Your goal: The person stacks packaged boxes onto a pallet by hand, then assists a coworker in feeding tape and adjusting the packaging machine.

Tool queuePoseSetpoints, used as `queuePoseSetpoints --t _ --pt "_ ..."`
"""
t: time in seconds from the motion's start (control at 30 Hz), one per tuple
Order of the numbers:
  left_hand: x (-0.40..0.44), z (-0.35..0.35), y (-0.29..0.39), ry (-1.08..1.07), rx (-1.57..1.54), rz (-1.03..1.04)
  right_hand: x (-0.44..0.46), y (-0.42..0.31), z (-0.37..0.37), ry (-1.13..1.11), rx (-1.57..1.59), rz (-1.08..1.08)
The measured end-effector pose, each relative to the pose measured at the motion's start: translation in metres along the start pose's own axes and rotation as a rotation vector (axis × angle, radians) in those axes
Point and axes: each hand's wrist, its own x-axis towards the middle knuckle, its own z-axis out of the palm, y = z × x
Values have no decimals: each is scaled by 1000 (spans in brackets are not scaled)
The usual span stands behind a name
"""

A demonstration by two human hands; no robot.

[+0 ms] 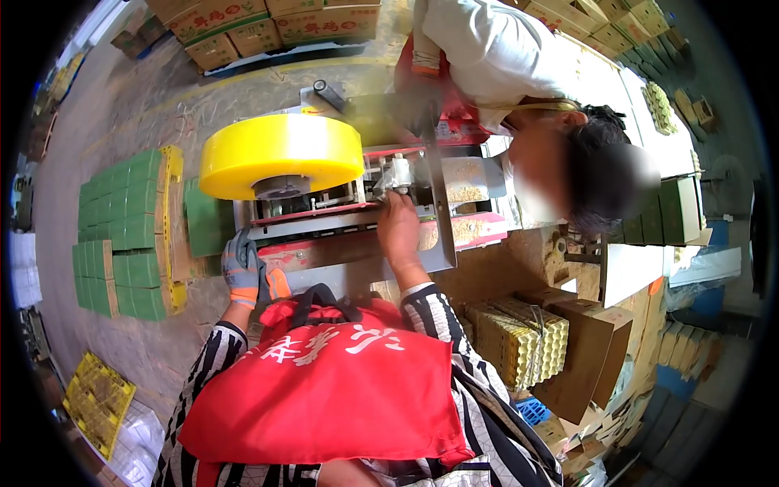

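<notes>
My left hand point(241, 264) wears a grey work glove with an orange cuff, at the left end of the carton-sealing machine point(341, 256). Its fingers curl around what looks like a second grey-and-orange glove point(277, 282). Bare, my right hand point(399, 231) reaches into the machine's middle, fingertips drawn together at the metal parts below a whitish roller piece point(397, 173). Whatever they grip is hidden. A big yellow roll of packing tape point(281, 154) stands upright on the machine, left of my right hand.
Across the machine, a person in a white top point(495, 57) leans in close. Green cartons point(122, 203) are stacked at left, with one green carton point(207, 217) by the machine's end. Egg trays point(519, 341) and an open cardboard box point(584, 357) stand at right.
</notes>
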Motion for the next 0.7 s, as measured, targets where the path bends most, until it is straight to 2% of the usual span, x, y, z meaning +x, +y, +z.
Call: queuePoseSetpoints --t 0.13,0.33,0.7 --pt "-1 3 -3 5 -26 -12 -1 0 3 44 47 -7" --pt "-1 1 -3 -9 -11 -1 6 -4 -2 -5 -61 -59" --pt "-4 3 -10 -49 -17 -65 0 7 -1 38 -123 9"
